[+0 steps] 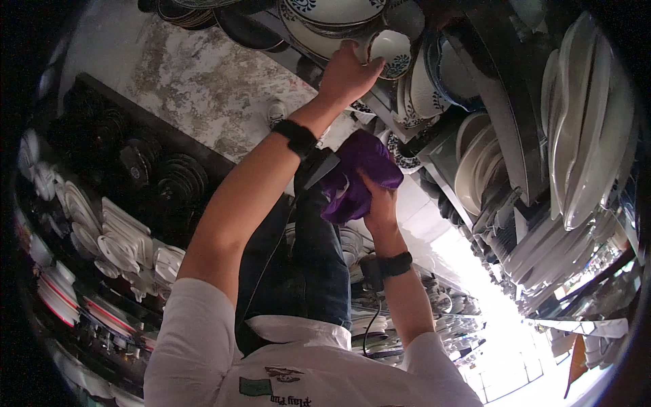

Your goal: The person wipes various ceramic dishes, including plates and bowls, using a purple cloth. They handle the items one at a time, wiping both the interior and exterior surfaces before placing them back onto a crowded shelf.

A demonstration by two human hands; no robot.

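Note:
My left hand (351, 76) reaches up to shelved crockery, its thumb against the near rim of a small white bowl (390, 51) with a blue leaf pattern. Its fingers lie over the edge of a patterned oval plate (310, 40); whether they grip anything is hard to tell. A bunched purple cloth (356, 175) is in my right hand (379, 201), below the shelf edge and in front of my legs. Both wrists wear black straps with small dark devices.
Stacked patterned plates (335, 10) fill the shelf at the top. More white dishes (585, 127) stand on racks at the right. Dark bowls (180, 178) and white plates (122, 239) line the left. Stained floor (218, 86) shows between shelves, with a shoe (277, 112) on it.

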